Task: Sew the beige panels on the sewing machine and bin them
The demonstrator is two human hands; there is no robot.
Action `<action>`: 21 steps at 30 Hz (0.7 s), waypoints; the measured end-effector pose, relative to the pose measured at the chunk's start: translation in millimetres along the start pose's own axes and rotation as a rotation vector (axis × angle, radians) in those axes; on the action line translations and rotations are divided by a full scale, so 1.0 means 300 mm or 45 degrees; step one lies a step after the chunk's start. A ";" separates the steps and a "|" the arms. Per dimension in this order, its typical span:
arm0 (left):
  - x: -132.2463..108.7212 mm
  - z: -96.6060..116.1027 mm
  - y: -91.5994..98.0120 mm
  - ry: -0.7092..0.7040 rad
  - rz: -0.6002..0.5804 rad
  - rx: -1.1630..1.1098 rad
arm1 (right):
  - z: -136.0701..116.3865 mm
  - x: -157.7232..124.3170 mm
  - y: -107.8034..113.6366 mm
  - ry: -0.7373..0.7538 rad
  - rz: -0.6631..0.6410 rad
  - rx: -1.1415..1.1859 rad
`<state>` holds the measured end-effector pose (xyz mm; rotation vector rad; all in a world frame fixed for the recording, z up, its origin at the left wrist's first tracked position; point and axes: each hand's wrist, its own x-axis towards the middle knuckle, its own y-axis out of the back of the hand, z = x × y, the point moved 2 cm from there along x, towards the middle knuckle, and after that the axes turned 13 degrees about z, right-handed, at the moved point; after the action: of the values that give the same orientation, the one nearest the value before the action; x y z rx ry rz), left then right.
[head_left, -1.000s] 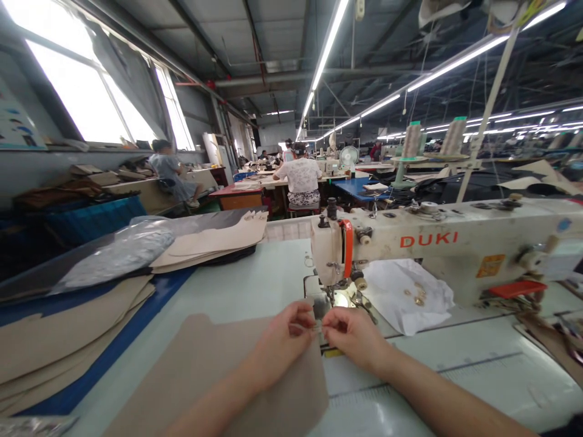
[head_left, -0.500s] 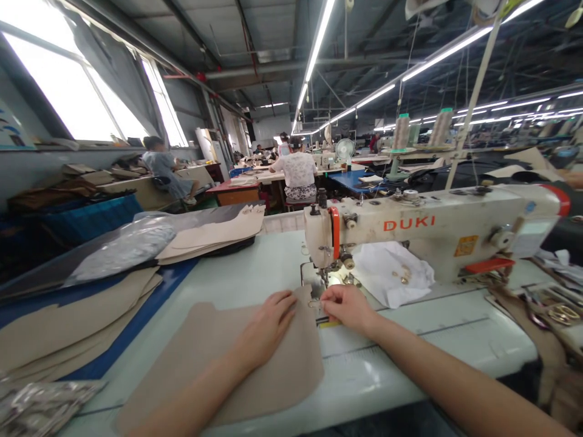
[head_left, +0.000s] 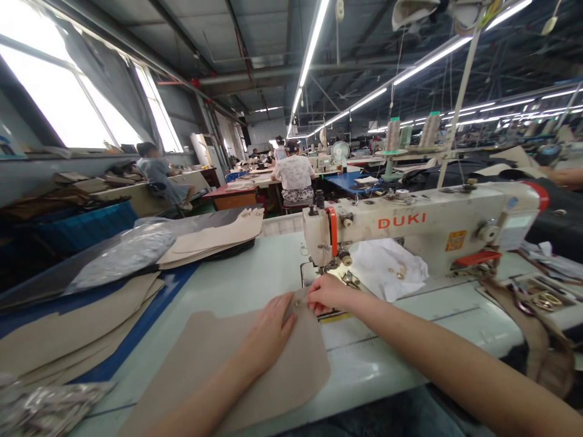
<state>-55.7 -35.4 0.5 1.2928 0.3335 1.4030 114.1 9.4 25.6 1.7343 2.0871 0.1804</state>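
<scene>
1. The sewing machine (head_left: 423,233) fills the right centre of the frame, its needle end just above our hands, so the work lies where it can be fed.
2. The tan panel (head_left: 237,364) lies flat on the table (head_left: 255,273) at lower centre, its upper right corner near the needle.
3. Our left hand (head_left: 268,331) rests flat, fingers spread narrowly, pinning the panel so it cannot slide.
4. Our right hand (head_left: 328,294) pinches a small metal piece (head_left: 298,302) against the panel's corner.
5. Compared with half a second ago, the right hand has moved left onto the panel's corner and the left hand sits closer to it.
</scene>
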 end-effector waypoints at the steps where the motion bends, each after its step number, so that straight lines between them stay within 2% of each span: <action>1: 0.002 0.001 0.003 -0.019 0.008 -0.004 | -0.003 0.007 -0.003 -0.012 -0.014 -0.010; 9: 0.080 0.050 -0.014 -0.265 0.087 0.013 | 0.003 0.040 0.002 -0.033 -0.095 -0.089; 16: 0.103 0.083 -0.026 -0.334 0.089 0.044 | 0.009 0.051 0.003 0.051 -0.099 -0.178; 21: 0.105 0.075 -0.038 -0.325 0.088 0.026 | 0.002 0.054 0.004 0.163 -0.068 -0.309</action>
<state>-23.7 -15.7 15.0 1.4930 0.1315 1.2753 113.2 25.1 21.6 1.5574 2.0976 0.5187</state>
